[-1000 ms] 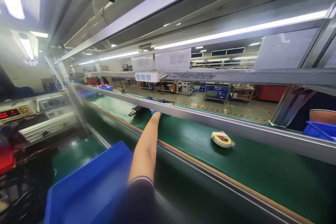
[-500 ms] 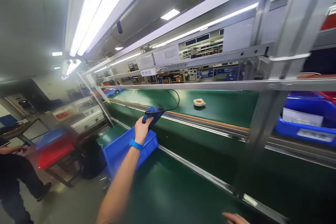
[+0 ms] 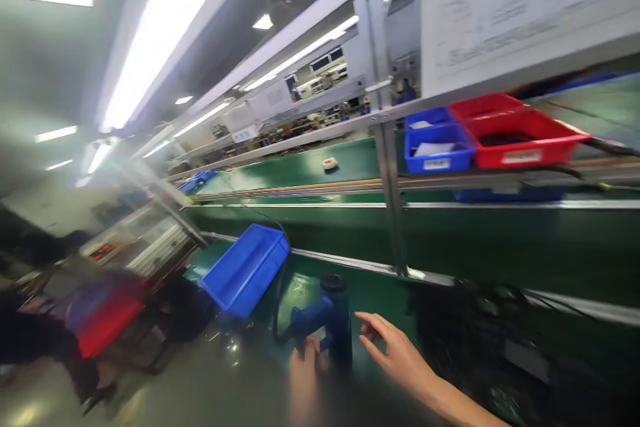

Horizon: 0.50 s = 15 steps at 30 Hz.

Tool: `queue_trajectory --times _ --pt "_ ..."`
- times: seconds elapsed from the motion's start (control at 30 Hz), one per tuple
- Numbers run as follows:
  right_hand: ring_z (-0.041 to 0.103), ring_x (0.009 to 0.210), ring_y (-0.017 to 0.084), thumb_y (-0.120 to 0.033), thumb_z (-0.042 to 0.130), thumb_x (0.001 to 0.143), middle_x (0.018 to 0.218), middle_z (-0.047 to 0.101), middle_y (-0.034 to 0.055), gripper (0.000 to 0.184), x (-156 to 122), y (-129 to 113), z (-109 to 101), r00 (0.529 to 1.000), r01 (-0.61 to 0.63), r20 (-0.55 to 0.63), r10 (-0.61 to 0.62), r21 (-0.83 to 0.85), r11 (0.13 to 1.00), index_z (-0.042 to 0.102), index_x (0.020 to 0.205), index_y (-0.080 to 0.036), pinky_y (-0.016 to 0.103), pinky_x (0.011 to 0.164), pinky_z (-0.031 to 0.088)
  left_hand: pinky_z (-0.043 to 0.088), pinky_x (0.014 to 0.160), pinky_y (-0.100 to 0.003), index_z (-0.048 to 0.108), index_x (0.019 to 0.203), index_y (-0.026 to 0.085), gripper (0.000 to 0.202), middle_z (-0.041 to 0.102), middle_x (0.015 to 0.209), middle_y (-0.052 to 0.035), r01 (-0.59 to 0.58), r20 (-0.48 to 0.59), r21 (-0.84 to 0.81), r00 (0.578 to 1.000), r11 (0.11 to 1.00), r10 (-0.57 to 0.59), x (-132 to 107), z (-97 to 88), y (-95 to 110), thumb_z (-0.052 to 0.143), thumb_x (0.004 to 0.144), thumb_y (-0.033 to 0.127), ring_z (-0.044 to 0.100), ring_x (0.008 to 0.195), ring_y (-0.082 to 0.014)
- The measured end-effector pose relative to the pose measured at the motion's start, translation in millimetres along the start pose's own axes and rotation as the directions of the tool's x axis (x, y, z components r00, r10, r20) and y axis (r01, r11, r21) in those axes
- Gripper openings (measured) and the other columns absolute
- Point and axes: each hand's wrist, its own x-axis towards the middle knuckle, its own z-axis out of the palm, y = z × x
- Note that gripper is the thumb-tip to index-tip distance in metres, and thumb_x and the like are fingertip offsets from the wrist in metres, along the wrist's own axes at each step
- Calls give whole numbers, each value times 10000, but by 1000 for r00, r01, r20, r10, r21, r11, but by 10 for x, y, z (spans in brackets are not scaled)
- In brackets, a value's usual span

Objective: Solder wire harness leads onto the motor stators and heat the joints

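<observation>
My left hand, blurred, grips the handle of a blue heat gun low in the view. The gun's black nozzle points upward. A black cord runs from the gun up past a blue plastic bin, which sits tilted on a green workbench belt to the left of the gun. My right hand is just right of the gun, with its fingers spread, holding nothing and apparently not touching the gun.
A metal-framed shelf above the belt holds a blue tray and a red tray. A tape roll lies on the farther green belt. Blurred instruments and a red bin stand at left.
The view has swung. The heat gun has come from the far belt edge down close to me, nozzle up, still in my left hand. My right hand has moved further into view.
</observation>
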Motion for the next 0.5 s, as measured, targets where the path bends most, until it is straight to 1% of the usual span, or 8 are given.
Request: queue_trajectory --times 0.1,0.13,0.2,0.27,0.33,0.37,0.43,0.5 --pt "640 781 198 -391 516 935 868 699 50 338 -338 -41 67 991 -101 -90 100 -14 995 669 1182 -218 342 778 506 422 548 -290 530 646 213 553 501 675 -8 20 178 -147 984 989 7 -99 315 -192 702 726 733 465 562 -138" --pt "611 710 183 -414 528 931 792 680 34 305 -411 -63 73 980 -166 -103 169 34 986 692 1087 -209 325 720 484 437 577 -287 521 666 214 544 494 711 -5 44 248 -187 969 981 4 -121 438 -231 686 755 725 472 592 -136" --pt "560 636 157 -510 597 889 690 636 14 332 -487 -107 56 932 -305 -112 345 274 912 683 871 -190 300 657 441 445 612 -271 496 706 211 526 452 756 10 137 398 -251 917 958 -27 -153 688 -270 659 806 701 460 629 -122" --pt "568 647 154 -652 669 797 674 627 15 478 -497 -136 -10 850 -348 -124 512 598 722 624 759 -178 296 667 446 437 614 -255 461 726 208 505 400 773 25 253 532 -317 845 914 -50 -176 934 -260 656 839 659 430 639 -110" --pt "595 683 158 -779 615 767 704 634 18 601 -490 -154 -122 756 -305 -193 625 741 598 600 806 -180 296 679 468 432 608 -252 413 717 205 509 361 778 30 354 634 -358 771 864 -53 -204 1163 -206 659 855 629 400 634 -106" --pt "615 725 160 -805 590 770 756 650 24 630 -491 -165 -187 706 -274 -237 668 778 566 602 867 -183 292 688 479 433 608 -254 389 707 203 524 351 778 30 395 679 -365 733 843 -50 -225 1269 -166 658 855 628 391 632 -106" --pt "636 780 155 -815 568 787 838 667 33 653 -500 -204 -318 633 -202 -308 710 821 535 607 966 -188 278 697 495 436 607 -260 344 691 201 564 339 772 29 486 767 -360 640 796 -43 -291 1462 -72 652 846 648 381 630 -110" --pt "621 716 125 -803 589 785 854 674 34 654 -505 -257 -434 606 -71 -378 700 851 521 625 985 -181 249 656 494 436 600 -264 320 683 201 581 336 753 29 595 852 -324 521 735 -46 -393 1628 20 641 848 656 379 627 -114"
